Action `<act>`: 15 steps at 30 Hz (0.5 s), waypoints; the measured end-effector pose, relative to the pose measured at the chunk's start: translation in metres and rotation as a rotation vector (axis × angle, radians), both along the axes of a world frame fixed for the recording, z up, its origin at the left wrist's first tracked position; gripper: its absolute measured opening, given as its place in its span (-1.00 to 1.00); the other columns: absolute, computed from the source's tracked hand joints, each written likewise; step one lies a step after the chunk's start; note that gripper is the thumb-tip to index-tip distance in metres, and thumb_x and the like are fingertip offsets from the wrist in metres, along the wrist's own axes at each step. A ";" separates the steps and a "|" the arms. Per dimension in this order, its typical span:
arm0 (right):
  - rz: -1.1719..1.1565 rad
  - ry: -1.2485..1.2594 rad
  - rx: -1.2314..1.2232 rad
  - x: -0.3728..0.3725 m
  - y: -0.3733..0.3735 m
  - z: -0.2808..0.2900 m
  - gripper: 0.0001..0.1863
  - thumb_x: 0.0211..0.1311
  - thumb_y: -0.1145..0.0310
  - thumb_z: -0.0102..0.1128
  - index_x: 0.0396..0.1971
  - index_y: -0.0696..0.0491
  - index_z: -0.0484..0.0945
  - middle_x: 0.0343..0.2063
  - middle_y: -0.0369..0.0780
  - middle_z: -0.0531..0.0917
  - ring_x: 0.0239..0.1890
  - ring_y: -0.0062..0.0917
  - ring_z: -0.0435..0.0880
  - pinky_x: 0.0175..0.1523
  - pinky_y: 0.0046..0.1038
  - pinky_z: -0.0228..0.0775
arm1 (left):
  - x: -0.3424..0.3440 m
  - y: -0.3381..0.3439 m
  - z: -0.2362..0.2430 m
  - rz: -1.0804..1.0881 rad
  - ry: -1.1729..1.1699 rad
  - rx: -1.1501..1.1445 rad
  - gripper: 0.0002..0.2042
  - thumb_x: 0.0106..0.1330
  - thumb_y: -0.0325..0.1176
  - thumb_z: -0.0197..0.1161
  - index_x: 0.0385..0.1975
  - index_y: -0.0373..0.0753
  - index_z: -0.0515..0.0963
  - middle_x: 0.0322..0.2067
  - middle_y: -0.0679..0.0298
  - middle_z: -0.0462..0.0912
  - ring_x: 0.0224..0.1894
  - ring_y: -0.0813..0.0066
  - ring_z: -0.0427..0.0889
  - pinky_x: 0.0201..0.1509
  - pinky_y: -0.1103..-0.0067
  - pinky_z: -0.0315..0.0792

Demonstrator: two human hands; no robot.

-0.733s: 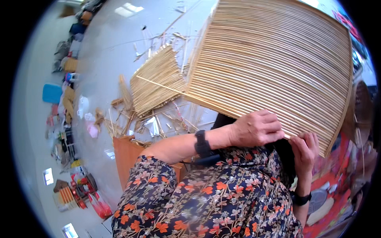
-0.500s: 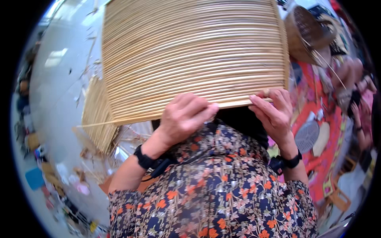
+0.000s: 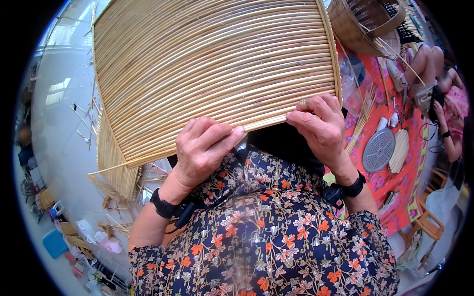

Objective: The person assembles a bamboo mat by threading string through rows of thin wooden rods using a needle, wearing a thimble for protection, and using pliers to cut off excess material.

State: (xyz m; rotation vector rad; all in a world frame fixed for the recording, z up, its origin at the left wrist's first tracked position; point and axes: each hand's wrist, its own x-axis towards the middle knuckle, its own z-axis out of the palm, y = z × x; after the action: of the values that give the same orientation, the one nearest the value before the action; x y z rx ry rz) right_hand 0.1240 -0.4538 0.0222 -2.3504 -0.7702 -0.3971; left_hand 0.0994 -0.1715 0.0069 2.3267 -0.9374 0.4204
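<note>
A large mat of straw-coloured stalks [image 3: 217, 64], laid side by side and stitched together, spreads out in front of me. My left hand [image 3: 201, 148] pinches its near edge close to the middle, thumb pointing right. Farther right on that same edge, my right hand [image 3: 320, 126] grips with fingers curled and thumb pressed against the stalks. A ring shows on one of its fingers. One stalk end [image 3: 101, 171] juts out past the mat's lower left corner. The fingertips under the edge are hidden.
A woven basket [image 3: 358, 29] stands at the upper right. On a red floral cloth [image 3: 380, 207] lie a grey perforated disc [image 3: 378, 150] and loose stalks [image 3: 362, 118]. Another person [image 3: 447, 113] sits at far right. A second stalk panel [image 3: 112, 148] lies at left.
My view has turned, so the mat appears more tilted and farther left. Both hands keep hold of the near edge, with little change in grip.
</note>
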 end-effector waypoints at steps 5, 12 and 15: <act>-0.023 0.027 -0.007 0.004 0.001 0.000 -0.83 -0.05 0.45 0.42 -0.39 -0.08 0.69 -0.44 -0.39 0.57 -0.27 -0.47 0.58 -0.16 -0.38 0.32 | 0.007 -0.002 0.000 -0.013 -0.001 0.004 -0.69 0.02 -0.52 0.48 -0.18 -0.15 0.76 -0.35 0.40 0.63 -0.40 0.44 0.58 -0.37 0.49 0.44; -0.018 0.041 0.034 0.002 0.000 0.005 -0.82 -0.04 0.40 0.49 -0.38 -0.08 0.69 -0.42 -0.37 0.57 -0.26 -0.45 0.58 -0.14 -0.37 0.33 | 0.001 -0.004 0.002 0.013 -0.076 0.071 -0.70 0.06 -0.45 0.43 -0.15 -0.17 0.74 -0.33 0.40 0.63 -0.35 0.46 0.59 -0.28 0.51 0.49; -0.021 0.011 0.028 0.001 -0.001 0.002 -0.80 -0.03 0.38 0.51 -0.35 -0.08 0.70 -0.40 -0.36 0.58 -0.26 -0.43 0.57 -0.13 -0.36 0.35 | -0.003 -0.008 0.005 0.012 -0.104 0.120 -0.70 0.09 -0.45 0.42 -0.12 -0.17 0.73 -0.31 0.40 0.62 -0.32 0.46 0.58 -0.24 0.51 0.49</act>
State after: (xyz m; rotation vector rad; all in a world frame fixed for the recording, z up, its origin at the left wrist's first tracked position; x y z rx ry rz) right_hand 0.1245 -0.4553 0.0239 -2.3347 -0.7312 -0.4014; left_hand 0.0962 -0.1791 0.0120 2.4391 -1.0239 0.5072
